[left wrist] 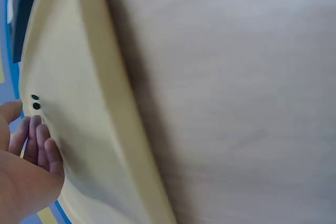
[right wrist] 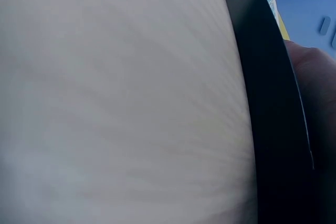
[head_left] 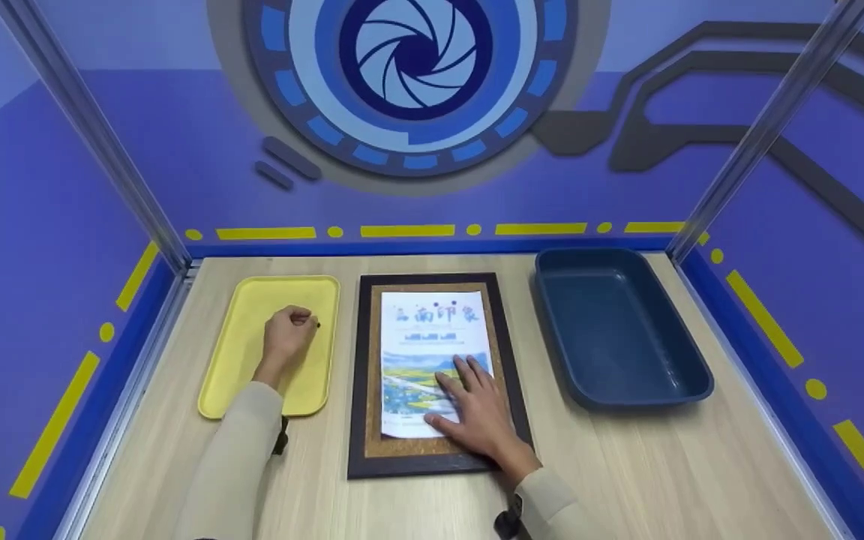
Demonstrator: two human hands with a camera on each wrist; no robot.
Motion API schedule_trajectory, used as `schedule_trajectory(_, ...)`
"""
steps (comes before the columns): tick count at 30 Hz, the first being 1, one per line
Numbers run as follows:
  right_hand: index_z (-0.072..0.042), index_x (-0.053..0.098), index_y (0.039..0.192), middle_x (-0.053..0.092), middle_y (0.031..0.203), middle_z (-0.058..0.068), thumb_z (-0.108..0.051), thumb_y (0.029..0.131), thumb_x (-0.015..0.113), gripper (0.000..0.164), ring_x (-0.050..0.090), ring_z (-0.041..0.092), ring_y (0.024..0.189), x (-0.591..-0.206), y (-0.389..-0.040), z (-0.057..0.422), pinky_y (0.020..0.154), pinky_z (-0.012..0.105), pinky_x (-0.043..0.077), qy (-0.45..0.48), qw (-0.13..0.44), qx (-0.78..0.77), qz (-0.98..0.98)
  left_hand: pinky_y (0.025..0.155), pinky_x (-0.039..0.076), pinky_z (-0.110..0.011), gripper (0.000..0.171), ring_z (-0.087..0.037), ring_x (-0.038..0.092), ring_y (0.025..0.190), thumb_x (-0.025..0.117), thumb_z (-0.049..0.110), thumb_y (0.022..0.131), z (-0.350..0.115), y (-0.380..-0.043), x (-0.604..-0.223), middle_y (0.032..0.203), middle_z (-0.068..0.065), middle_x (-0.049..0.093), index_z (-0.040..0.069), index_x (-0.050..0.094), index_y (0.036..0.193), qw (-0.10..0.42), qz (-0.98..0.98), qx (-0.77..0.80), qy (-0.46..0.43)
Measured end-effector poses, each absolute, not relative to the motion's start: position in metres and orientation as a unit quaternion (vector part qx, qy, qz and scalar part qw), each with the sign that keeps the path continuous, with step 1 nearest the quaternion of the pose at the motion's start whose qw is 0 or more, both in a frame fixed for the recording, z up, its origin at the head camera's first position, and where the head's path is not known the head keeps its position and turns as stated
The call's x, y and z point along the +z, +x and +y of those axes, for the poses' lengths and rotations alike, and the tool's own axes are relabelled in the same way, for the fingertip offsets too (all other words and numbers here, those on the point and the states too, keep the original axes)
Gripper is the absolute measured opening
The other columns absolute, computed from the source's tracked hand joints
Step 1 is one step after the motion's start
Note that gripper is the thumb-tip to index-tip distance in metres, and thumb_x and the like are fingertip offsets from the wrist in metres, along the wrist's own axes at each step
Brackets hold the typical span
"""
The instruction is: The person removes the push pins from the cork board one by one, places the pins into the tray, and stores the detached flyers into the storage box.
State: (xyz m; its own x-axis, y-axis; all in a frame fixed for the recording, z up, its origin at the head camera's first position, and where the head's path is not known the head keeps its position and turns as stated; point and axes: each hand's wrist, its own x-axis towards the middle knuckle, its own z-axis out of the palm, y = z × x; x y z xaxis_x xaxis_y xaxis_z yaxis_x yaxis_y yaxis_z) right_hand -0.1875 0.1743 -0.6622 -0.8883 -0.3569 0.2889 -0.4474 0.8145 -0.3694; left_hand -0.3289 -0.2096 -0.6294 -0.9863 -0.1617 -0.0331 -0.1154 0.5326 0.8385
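Observation:
My left hand (head_left: 289, 335) hovers over the yellow tray (head_left: 247, 315), fingers loosely bent. In the left wrist view a gap shows between thumb and fingertips, and two small dark round pieces (left wrist: 35, 102) lie on the tray just past them. My right hand (head_left: 479, 415) rests with spread fingers on the lower right of a printed sheet (head_left: 409, 382) with a landscape picture and large characters. That sheet lies on a dark-framed cork board (head_left: 421, 448). Two small dark dots (head_left: 445, 304) show near its top edge. The right wrist view shows mostly table and dark frame.
A deep dark blue bin (head_left: 612, 330) stands to the right of the board. All of this is on a light wood table (head_left: 312, 487). Blue-purple panels (head_left: 154, 150) with metal corner posts enclose the back and sides.

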Motion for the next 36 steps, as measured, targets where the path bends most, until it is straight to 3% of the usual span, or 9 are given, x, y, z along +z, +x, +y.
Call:
schedule_trajectory(8,-0.021,0.06,0.152,0.038,0.167,0.018,-0.071,0.093,0.065,0.078,0.031,0.047,0.154,-0.662,-0.189,0.176,0.112,0.073,0.035,0.214,0.099,0.214,-0.948,0.087,0.057,-0.033,0.028,-0.03,0.069,0.107,0.07,0.015,0.103,-0.179,-0.335,-0.609,0.115,-0.019,0.072,-0.004,0.071,0.123,0.071,-0.842,-0.53,0.075)
schedule_trajectory(11,-0.02,0.058,0.154,0.037,0.167,0.02,-0.071,0.095,0.062,0.078,0.029,0.048,0.154,-0.659,-0.189,0.176,0.114,0.072,0.034,0.22,0.087,0.197,-0.951,0.09,0.057,-0.037,0.027,-0.031,0.069,0.105,0.072,0.011,0.1,-0.159,-0.338,-0.598,0.112,-0.019,0.073,-0.006,0.072,0.121,0.082,-0.839,-0.536,0.042)
schedule_trajectory(16,-0.019,0.054,0.157,0.035,0.167,0.023,-0.069,0.099,0.058,0.077,0.028,0.049,0.154,-0.652,-0.189,0.175,0.118,0.069,0.031,0.241,0.071,0.166,-0.953,0.094,0.056,-0.042,0.024,-0.029,0.068,0.106,0.072,0.012,0.101,-0.12,-0.335,-0.579,0.112,-0.016,0.073,-0.003,0.072,0.12,0.079,-0.836,-0.542,-0.013)
schedule_trajectory(24,-0.022,0.057,0.154,0.041,0.164,0.021,-0.072,0.098,0.057,0.076,0.036,0.046,0.151,-0.657,-0.191,0.174,0.118,0.073,0.025,0.243,0.094,0.138,-0.955,0.099,0.055,-0.046,0.032,-0.035,0.066,0.114,0.075,0.015,0.101,-0.057,-0.333,-0.564,0.123,-0.019,0.067,-0.002,0.068,0.127,0.059,-0.834,-0.54,-0.096)
schedule_trajectory(29,-0.024,0.056,0.155,0.04,0.165,0.019,-0.073,0.098,0.055,0.075,0.035,0.045,0.152,-0.657,-0.189,0.173,0.117,0.074,0.025,0.239,0.089,0.146,-0.956,0.099,0.054,-0.047,0.037,-0.038,0.065,0.118,0.076,0.019,0.101,-0.032,-0.338,-0.569,0.126,-0.019,0.066,0.0,0.067,0.131,0.045,-0.844,-0.522,-0.109)
schedule_trajectory(36,-0.022,0.059,0.153,0.042,0.164,0.019,-0.072,0.096,0.059,0.075,0.035,0.045,0.151,-0.661,-0.19,0.175,0.116,0.074,0.027,0.237,0.109,0.155,-0.953,0.103,0.051,-0.043,0.033,-0.032,0.062,0.121,0.073,0.02,0.103,-0.011,-0.354,-0.592,0.127,-0.013,0.065,0.004,0.068,0.131,0.032,-0.875,-0.463,-0.136)
